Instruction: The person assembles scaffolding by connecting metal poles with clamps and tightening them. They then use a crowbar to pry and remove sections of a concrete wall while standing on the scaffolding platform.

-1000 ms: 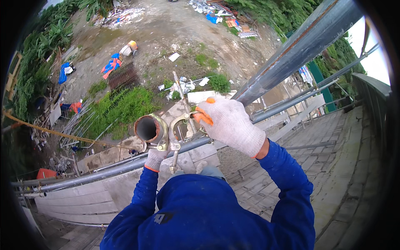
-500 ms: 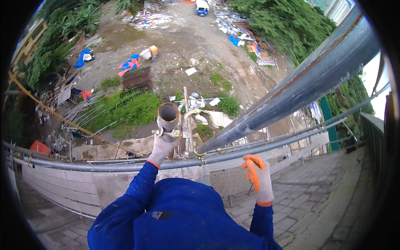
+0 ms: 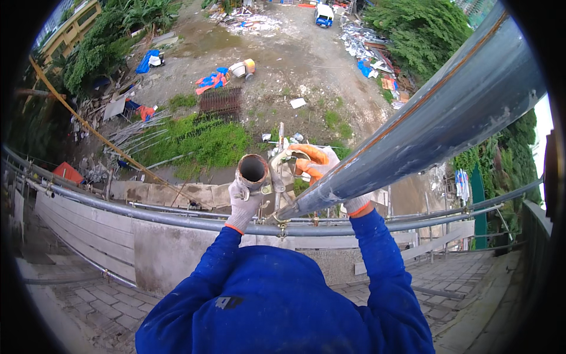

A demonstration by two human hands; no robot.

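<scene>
My left hand (image 3: 244, 200), in a white knit glove with orange trim, is closed round a short rusty-rimmed pipe (image 3: 253, 170), whose open end points up at me. Beside that pipe is a metal scaffold coupler (image 3: 277, 177), its curved jaw swung out to the right. My right hand (image 3: 318, 160), orange on the palm side, has its fingers curled round this jaw. A thick grey steel pole (image 3: 424, 118) slants in front of my right wrist and hides part of it. The pole's lower end lies close to the coupler.
A horizontal scaffold rail (image 3: 177, 220) runs across just in front of me, with a concrete ledge (image 3: 177, 253) below it. A yellow rope (image 3: 100, 130) slants down at the left. Far below are a concrete mixer (image 3: 242, 68), grass, debris and a parked vehicle (image 3: 324, 16).
My right hand has moved up and left from beside the rail, behind the grey pole, onto the coupler's jaw. My left hand stays on the short pipe. The view has shifted slightly.
</scene>
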